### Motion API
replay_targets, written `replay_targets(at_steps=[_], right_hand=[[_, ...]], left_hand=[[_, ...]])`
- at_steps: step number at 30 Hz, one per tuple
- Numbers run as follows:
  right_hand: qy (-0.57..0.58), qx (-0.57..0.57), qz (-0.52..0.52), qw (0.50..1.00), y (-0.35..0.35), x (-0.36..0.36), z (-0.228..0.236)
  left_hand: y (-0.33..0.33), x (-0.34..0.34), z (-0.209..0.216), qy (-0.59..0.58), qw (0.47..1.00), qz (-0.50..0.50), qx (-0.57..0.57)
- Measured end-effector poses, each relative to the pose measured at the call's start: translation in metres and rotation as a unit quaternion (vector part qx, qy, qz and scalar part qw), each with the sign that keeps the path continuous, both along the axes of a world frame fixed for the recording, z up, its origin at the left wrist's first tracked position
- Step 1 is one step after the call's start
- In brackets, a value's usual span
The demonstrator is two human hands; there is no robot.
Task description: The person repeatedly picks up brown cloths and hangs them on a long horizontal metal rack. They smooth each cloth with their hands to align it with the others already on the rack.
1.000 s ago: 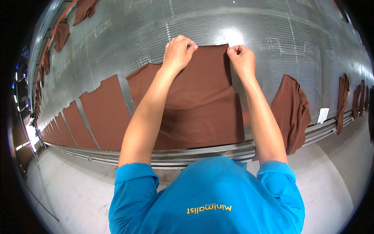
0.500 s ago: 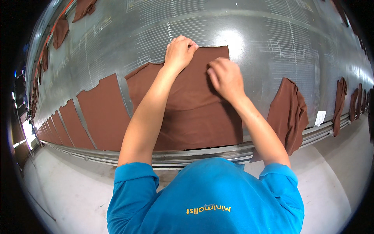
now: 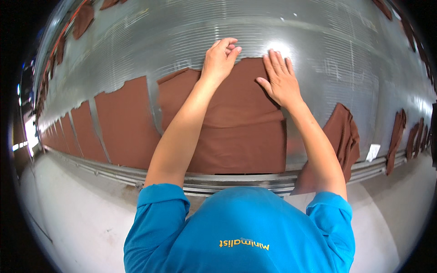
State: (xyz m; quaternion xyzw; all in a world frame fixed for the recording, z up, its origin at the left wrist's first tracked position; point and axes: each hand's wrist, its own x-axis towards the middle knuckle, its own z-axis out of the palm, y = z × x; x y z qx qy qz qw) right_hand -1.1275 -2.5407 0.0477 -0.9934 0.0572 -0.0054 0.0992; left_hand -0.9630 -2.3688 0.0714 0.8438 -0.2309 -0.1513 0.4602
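A large brown cloth panel [image 3: 241, 141] lies on the grey metal table in front of me, with a crease running across its middle. At its far edge is my left hand [image 3: 220, 61], fingers loosely bent and thumb apart from them; no cloth shows between them. My right hand [image 3: 281, 82] is spread open, its palm at the panel's far right corner and its fingertips reaching past the edge. My left forearm hides part of the panel's left half.
More flat brown panels [image 3: 127, 123] line the near edge to the left. On the right hangs a bunched brown piece [image 3: 343, 136] beside a small white paper [image 3: 373, 152]. Further brown pieces [image 3: 396, 141] follow there. A metal rail [image 3: 241, 182] runs along the table's near side.
My right hand has moved outward to the panel's far right corner and spread its fingers. My left hand has loosened its pinch at the far edge and shifted slightly right.
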Motion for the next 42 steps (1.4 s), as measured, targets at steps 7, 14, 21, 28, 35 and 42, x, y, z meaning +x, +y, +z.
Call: replay_targets(at_steps=[7, 14, 21, 28, 35, 42], right_hand=[[0.009, 0.019, 0.025, 0.999, 0.037, -0.018, 0.007], [-0.101, 0.160, 0.205, 0.960, 0.112, 0.028, 0.029], [-0.103, 0.139, 0.319, 0.932, 0.169, 0.086, 0.015], [-0.117, 0.063, 0.240, 0.962, 0.180, 0.109, 0.003], [-0.091, 0.095, 0.290, 0.948, 0.196, 0.103, 0.002], [-0.054, 0.040, 0.232, 0.970, 0.206, 0.121, -0.002]], left_hand=[[0.140, 0.016, 0.011, -0.071, 0.974, 0.213, 0.014], [0.228, 0.015, -0.009, -0.069, 0.962, 0.248, 0.088], [0.225, 0.030, -0.016, -0.099, 0.965, 0.216, 0.115], [0.221, 0.040, -0.018, -0.008, 0.971, 0.234, 0.042], [0.219, 0.042, -0.022, 0.020, 0.964, 0.260, 0.046], [0.229, 0.039, -0.023, 0.026, 0.975, 0.220, 0.024]])
